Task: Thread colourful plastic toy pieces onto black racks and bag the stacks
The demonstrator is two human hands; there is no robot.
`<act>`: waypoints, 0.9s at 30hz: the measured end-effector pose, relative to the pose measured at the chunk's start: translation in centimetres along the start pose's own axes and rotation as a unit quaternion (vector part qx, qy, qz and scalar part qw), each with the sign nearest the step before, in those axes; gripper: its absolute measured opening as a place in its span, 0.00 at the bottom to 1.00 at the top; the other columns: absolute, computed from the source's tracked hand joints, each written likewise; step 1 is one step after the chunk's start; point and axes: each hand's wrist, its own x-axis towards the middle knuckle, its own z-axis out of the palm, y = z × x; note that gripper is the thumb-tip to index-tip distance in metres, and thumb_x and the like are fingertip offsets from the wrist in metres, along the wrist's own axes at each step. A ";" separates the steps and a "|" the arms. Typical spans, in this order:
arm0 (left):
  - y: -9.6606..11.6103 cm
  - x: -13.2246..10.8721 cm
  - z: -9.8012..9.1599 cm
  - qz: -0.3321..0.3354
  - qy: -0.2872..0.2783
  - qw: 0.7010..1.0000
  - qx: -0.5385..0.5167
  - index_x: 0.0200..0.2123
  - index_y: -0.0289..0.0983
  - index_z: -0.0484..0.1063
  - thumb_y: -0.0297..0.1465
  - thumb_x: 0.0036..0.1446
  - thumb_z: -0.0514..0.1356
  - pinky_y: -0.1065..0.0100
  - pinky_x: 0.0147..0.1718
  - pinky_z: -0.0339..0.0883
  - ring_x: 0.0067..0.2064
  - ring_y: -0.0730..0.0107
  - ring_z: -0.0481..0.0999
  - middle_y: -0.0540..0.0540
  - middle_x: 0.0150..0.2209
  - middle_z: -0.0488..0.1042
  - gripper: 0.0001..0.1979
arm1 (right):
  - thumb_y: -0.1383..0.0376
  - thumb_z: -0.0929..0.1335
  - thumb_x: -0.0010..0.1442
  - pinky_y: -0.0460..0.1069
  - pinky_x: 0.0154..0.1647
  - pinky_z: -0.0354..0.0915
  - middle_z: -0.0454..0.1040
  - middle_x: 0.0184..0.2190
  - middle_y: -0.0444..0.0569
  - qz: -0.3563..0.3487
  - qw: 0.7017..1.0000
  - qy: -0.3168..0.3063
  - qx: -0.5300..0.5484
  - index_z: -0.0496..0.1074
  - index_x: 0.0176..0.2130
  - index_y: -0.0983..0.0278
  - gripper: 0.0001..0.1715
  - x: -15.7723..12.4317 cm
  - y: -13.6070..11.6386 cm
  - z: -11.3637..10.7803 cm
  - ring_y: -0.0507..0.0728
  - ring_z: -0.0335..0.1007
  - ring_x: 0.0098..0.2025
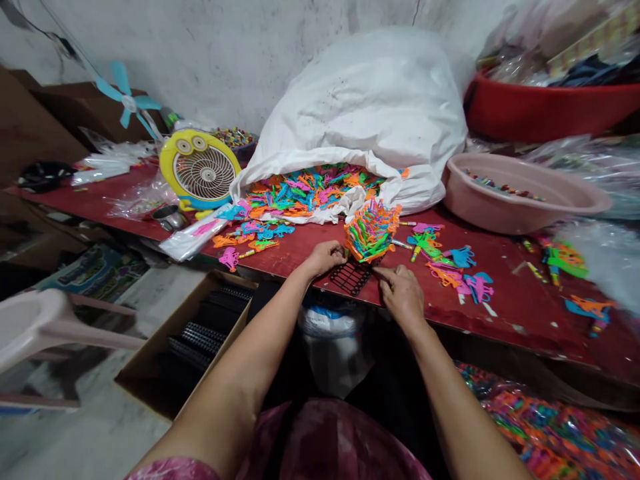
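A black plastic grid [344, 277] lies at the front edge of the red table, with rows of open cells at its near end. Bright toy pieces in orange, green and pink [373, 233] stand packed in rows over its far end. My left hand [326, 259] is at the grid's left side, fingers curled together by the packed pieces; what is between the fingertips is too small to make out. On the right side, my right hand [403, 293] has its index finger reaching to the grid's edge and the thumb beneath, closed on that edge.
A white sack [360, 100] spills coloured plastic pieces [305, 190] behind the grid. Loose pieces [445, 260] lie to the right, before a pink basin [525, 193]. A yellow fan [203, 167] stands left. Below, a cardboard box [150, 363] holds black grids [200, 340].
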 end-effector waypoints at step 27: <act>1.8 -2.2 2.9 0.072 0.214 0.969 0.101 0.25 0.37 0.65 0.30 0.56 0.60 0.71 0.30 0.57 0.30 0.72 0.65 0.51 0.26 0.64 0.09 | 0.73 0.58 0.63 0.60 0.59 0.60 0.70 0.59 0.53 -0.113 0.987 -0.078 -0.089 0.70 0.59 0.66 0.27 -0.8 -3.1 1.4 0.64 0.62 0.61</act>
